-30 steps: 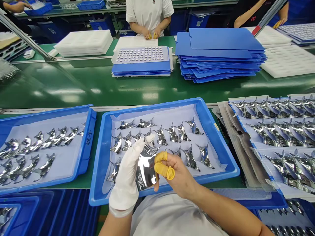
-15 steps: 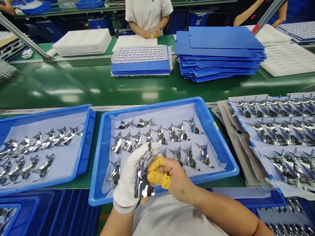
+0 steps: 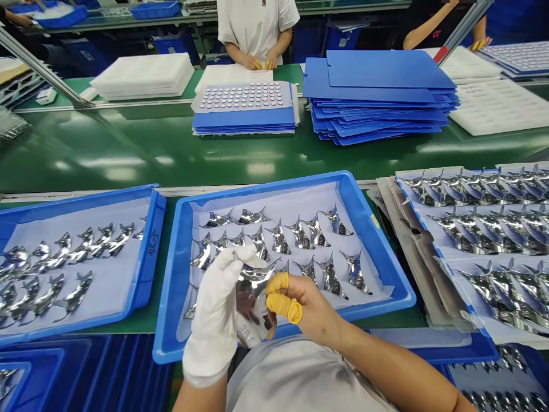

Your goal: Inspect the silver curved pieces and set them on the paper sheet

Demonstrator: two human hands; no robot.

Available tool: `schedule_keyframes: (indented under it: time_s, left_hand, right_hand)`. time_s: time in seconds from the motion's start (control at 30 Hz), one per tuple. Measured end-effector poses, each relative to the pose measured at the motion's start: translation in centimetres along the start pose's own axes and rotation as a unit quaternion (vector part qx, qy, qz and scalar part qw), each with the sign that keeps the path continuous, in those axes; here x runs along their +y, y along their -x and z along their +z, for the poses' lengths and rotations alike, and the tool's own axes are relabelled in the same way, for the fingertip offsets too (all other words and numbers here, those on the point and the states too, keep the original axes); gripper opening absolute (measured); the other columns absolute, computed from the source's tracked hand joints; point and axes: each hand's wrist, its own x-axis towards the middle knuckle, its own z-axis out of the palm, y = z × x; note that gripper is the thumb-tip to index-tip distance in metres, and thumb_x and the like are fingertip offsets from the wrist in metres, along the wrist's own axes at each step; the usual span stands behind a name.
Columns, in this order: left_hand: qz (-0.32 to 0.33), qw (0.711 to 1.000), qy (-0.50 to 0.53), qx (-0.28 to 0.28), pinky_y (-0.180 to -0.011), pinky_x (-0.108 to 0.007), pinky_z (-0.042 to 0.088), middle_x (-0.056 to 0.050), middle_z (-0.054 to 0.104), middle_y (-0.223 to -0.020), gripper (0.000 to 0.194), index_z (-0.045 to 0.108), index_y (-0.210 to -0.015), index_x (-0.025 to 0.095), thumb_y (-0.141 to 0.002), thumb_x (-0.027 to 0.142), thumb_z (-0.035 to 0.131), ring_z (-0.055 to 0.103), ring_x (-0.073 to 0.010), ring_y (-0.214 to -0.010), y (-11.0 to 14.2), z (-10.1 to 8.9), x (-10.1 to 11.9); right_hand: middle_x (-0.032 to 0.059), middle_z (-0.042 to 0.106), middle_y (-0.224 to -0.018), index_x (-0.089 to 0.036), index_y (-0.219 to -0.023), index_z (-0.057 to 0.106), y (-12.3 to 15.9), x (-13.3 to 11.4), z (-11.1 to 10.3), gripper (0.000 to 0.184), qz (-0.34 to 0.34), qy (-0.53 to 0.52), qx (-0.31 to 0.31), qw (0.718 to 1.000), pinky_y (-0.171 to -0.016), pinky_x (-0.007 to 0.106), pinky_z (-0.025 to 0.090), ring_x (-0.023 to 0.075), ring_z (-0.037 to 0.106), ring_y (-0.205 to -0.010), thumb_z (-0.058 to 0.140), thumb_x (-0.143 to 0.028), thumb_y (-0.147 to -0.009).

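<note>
A mirror-bright curved metal piece (image 3: 253, 300) with pointed upper corners is held up over the near side of a blue tray (image 3: 171, 286). My left hand (image 3: 213, 315), in a white glove, grips its left edge. My right hand (image 3: 306, 306) wears yellow finger covers and pinches the piece's right edge with thumb and index finger. Beneath and beyond my hands, several similar shiny pieces (image 3: 330, 274) lie in rows on the white sheet (image 3: 295, 200) lining the tray. My hands and the held piece hide part of those rows.
More shiny pieces sit in a left blue tray (image 3: 143, 274) and on a lined stack (image 3: 446, 229) at right. Beyond the green belt (image 3: 171, 154) are blue sheets (image 3: 381, 97), white foam blocks (image 3: 141, 74) and a co-worker (image 3: 257, 28) in white.
The metal piece has turned so its broad, curved face shows more toward me. My gloved left hand has shifted left and tilted; the right hand has moved slightly right.
</note>
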Motion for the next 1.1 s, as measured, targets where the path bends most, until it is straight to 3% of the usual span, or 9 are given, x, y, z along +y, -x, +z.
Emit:
schedule_keyframes:
  time_s: [0.27,0.4,0.47,0.57,0.63,0.8,0.9,1.0,1.1]
  left_hand:
    - [0.092,0.993,0.015,-0.073,-0.092,-0.025,0.053,0.001,0.072,-0.104,0.02,0.074,-0.101,0.027,-0.083,0.021,0.071,0.066,-0.019,-0.103,0.7,-0.9,0.9]
    - [0.089,0.994,0.0,-0.059,-0.094,-0.025,0.051,0.0,0.072,-0.107,0.022,0.074,-0.106,0.027,-0.085,0.021,0.068,0.065,-0.0193,-0.104,0.9,-1.2,0.9]
    - [0.062,0.997,-0.001,-0.039,-0.092,-0.027,0.052,-0.002,0.073,-0.103,0.02,0.074,-0.106,0.025,-0.086,0.024,0.067,0.066,-0.0206,-0.101,0.9,-1.2,1.0]
    - [0.034,0.999,0.019,-0.018,-0.093,-0.028,0.052,-0.003,0.075,-0.098,0.019,0.075,-0.103,0.023,-0.085,0.026,0.069,0.067,-0.0211,-0.098,0.6,-1.4,1.1]
    - [0.018,0.999,0.043,-0.018,-0.091,-0.028,0.053,-0.003,0.075,-0.098,0.019,0.075,-0.102,0.023,-0.084,0.027,0.07,0.068,-0.0202,-0.096,0.3,-1.5,0.8]
    - [0.013,0.992,0.072,-0.101,-0.079,-0.028,0.056,-0.004,0.074,-0.096,0.016,0.074,-0.097,0.023,-0.087,0.032,0.066,0.068,-0.0197,-0.087,-0.6,-2.1,-0.1]
    - [0.062,0.989,0.042,-0.13,-0.083,-0.03,0.054,-0.003,0.073,-0.093,0.012,0.074,-0.086,0.023,-0.085,0.034,0.068,0.067,-0.0209,-0.091,-1.2,-3.0,0.0]
    - [0.071,0.996,-0.045,-0.03,-0.088,-0.029,0.052,-0.002,0.074,-0.09,0.012,0.076,-0.084,0.023,-0.081,0.034,0.073,0.066,-0.0202,-0.093,-2.0,-4.9,0.9]
    - [0.032,0.99,-0.118,0.075,-0.08,-0.024,0.052,-0.001,0.075,-0.09,0.016,0.076,-0.09,0.023,-0.079,0.035,0.076,0.066,-0.0164,-0.085,-2.7,-7.4,1.4]
  right_hand:
    - [0.0003,0.057,-0.072,-0.017,-0.071,0.06,-0.8,1.0,-1.4,0.04,-0.047,0.061,-0.018,0.997,-0.064,0.026,0.049,0.0114,0.055,-0.064,0.07,-0.054,-0.082]
    - [0.0005,0.058,-0.072,-0.017,-0.074,0.063,-0.6,0.6,-1.3,0.035,-0.072,0.104,-0.018,0.992,-0.064,0.026,0.049,0.0121,0.057,-0.065,0.067,-0.05,-0.086]
    - [0.0014,0.061,-0.073,-0.017,-0.079,0.066,-0.3,0.1,-1.3,0.028,-0.14,0.173,-0.015,0.975,-0.065,0.025,0.048,0.012,0.057,-0.065,0.062,-0.042,-0.092]
    - [0.0031,0.065,-0.077,-0.017,-0.09,0.069,0.2,-0.5,-1.1,0.019,-0.258,0.29,-0.005,0.922,-0.066,0.024,0.047,0.0114,0.054,-0.067,0.055,-0.029,-0.097]
    - [0.0031,0.066,-0.077,-0.018,-0.094,0.069,0.4,-0.8,-1.0,0.017,-0.283,0.331,0.002,0.9,-0.065,0.024,0.046,0.0116,0.052,-0.066,0.054,-0.026,-0.098]
    - [0.0006,0.062,-0.07,-0.018,-0.085,0.068,0.2,-0.6,-0.7,0.023,-0.203,0.285,-0.018,0.937,-0.062,0.022,0.047,0.0111,0.055,-0.064,0.052,-0.029,-0.098]
    - [0.0037,0.069,-0.086,-0.018,-0.097,0.068,-0.4,0.3,-1.0,0.022,-0.118,0.314,-0.006,0.942,-0.073,0.027,0.05,0.014,0.062,-0.078,0.05,-0.029,-0.099]
    - [0.0088,0.071,-0.109,-0.018,-0.116,0.064,-1.0,1.6,-1.7,0.026,-0.065,0.338,0.051,0.938,-0.087,0.035,0.051,0.0191,0.065,-0.097,0.052,-0.03,-0.097]
    - [0.0095,0.073,-0.105,-0.016,-0.109,0.067,-1.5,2.7,-2.6,0.025,-0.052,0.313,0.062,0.946,-0.087,0.036,0.053,0.0203,0.068,-0.095,0.054,-0.03,-0.095]
